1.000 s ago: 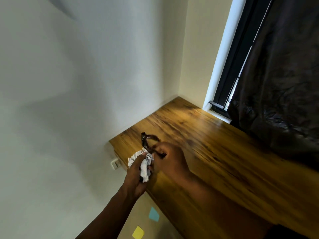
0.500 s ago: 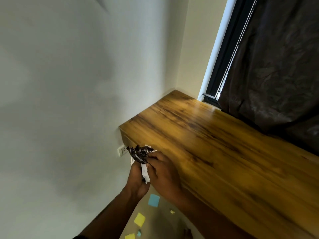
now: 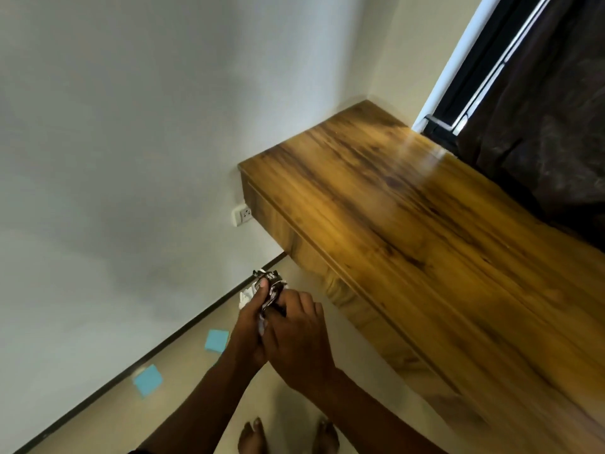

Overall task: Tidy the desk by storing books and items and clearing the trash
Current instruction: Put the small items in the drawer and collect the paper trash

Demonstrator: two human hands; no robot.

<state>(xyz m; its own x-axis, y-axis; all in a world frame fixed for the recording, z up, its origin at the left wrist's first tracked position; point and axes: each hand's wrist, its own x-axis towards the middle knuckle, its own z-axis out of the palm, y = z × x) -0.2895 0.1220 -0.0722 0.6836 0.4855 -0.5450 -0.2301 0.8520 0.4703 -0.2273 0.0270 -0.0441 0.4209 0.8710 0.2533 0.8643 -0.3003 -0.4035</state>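
Observation:
Both my hands are together in front of me, off the left end of the wooden desk [image 3: 409,231] and above the floor. My left hand [image 3: 250,317] grips a crumpled white paper [image 3: 246,294] together with a dark crinkled wrapper [image 3: 270,283]. My right hand [image 3: 296,339] curls around the same bundle from the right. Most of the paper is hidden between my palms. The desk top shows bare wood.
Two blue sticky notes [image 3: 216,340] [image 3: 148,380] lie on the beige floor near the baseboard. A wall socket [image 3: 243,215] sits beside the desk's left end. A dark curtain [image 3: 540,126] hangs over the window at the right. My bare feet [image 3: 252,437] are below.
The dark wrapper was lifted from the desk's corner and joined with the white paper. Both hands have drawn back off the desk, now holding the bundle over the floor.

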